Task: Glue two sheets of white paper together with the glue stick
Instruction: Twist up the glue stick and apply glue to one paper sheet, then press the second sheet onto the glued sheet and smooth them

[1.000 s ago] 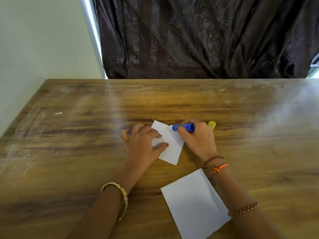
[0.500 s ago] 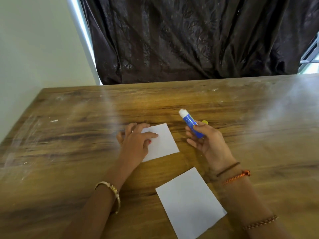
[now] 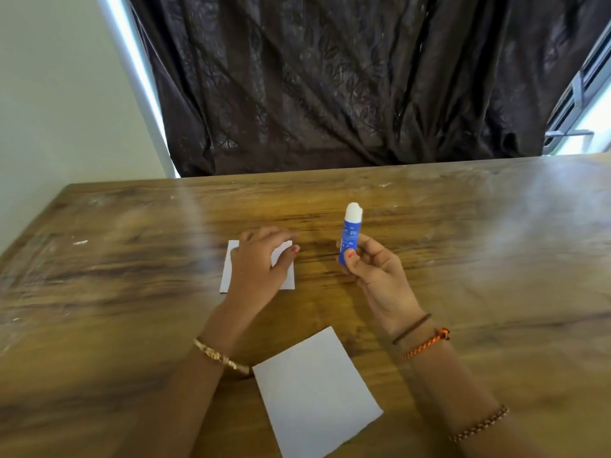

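A small white sheet (image 3: 287, 276) lies flat in the middle of the wooden table (image 3: 463, 259). My left hand (image 3: 261, 266) rests on top of it, fingers spread, and hides most of it. My right hand (image 3: 373, 272) holds a blue glue stick (image 3: 350, 234) upright to the right of that sheet, raised off the table, with its white glue tip bare and pointing up. A second, larger white sheet (image 3: 314, 391) lies near the table's front edge between my forearms, untouched.
A dark brown curtain (image 3: 347, 81) hangs behind the table's far edge. A pale wall (image 3: 59, 94) stands at the left, and a window frame (image 3: 582, 94) shows at the far right. The table's left edge (image 3: 33, 223) runs close to the wall.
My right hand has lifted the glue stick off the small sheet and turned it upright, tip up. My left hand has slid the small sheet a little to the left. The camera has tilted.
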